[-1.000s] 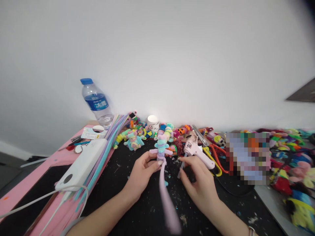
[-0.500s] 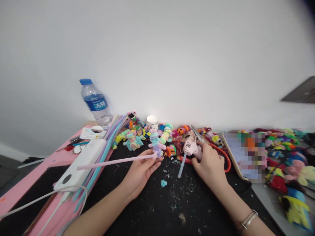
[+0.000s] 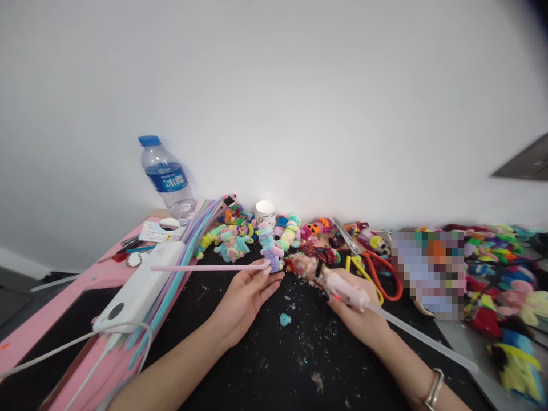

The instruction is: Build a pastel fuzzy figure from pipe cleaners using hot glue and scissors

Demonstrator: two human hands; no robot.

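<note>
Between the thumb and fingers of my left hand [image 3: 246,294] is a small pipe-cleaner figure [image 3: 270,251] in pastel blue, pink and lilac. A long pink pipe cleaner [image 3: 205,268] sticks out from its base to the left. My right hand [image 3: 359,314] is closed around a pale pink hot glue gun [image 3: 346,290], whose grimy front end points left at the figure, a short gap away. A clear glue stick [image 3: 428,337] runs out of its back to the lower right. Part of the gun's handle is hidden by my fingers.
Scissors with orange handles [image 3: 387,279] lie behind my right hand. A white power bank [image 3: 141,291] and pastel pipe cleaners [image 3: 188,257] are at left, near a water bottle [image 3: 166,177]. Finished figures and a paper cup [image 3: 265,213] line the wall. A blue scrap [image 3: 285,319] lies on the black mat.
My right hand has turned the glue gun from facing away, with its stick hanging toward me, to pointing left at the figure. The scissors' handles now show. The pink pipe cleaner has swung level.
</note>
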